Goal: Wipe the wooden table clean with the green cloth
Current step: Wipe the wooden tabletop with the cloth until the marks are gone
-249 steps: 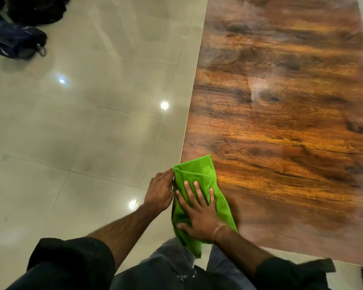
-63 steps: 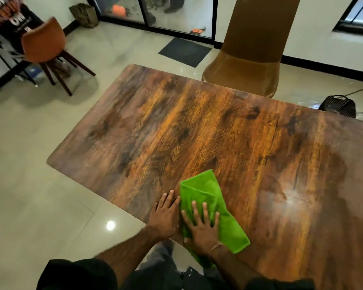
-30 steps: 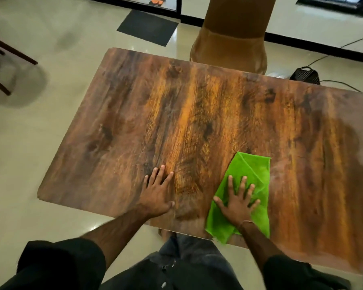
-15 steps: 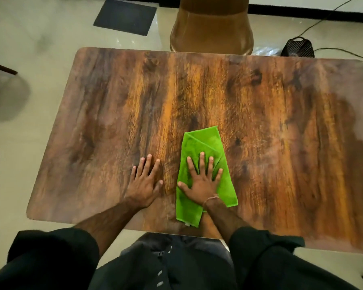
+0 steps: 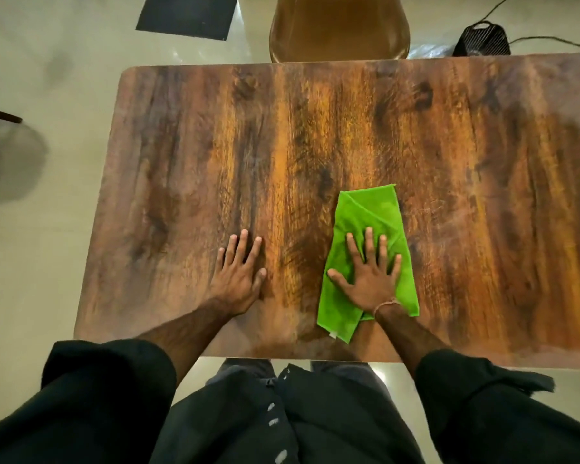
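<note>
The wooden surface [image 5: 315,128] is a wide rectangle with rounded corners, and its dark and orange grain runs away from the person. The green cloth [image 5: 369,209] lies folded on it, near the front edge, a little right of the middle. The right hand [image 5: 370,279] presses flat on the cloth, fingers straight and spread. The left hand [image 5: 238,276] rests flat on bare wood beside it. Behind the surface stands a brown chair [image 5: 339,28]. On the pale tiled floor [image 5: 31,279] lie a dark mat [image 5: 186,15] and a small black device [image 5: 482,40].
</note>
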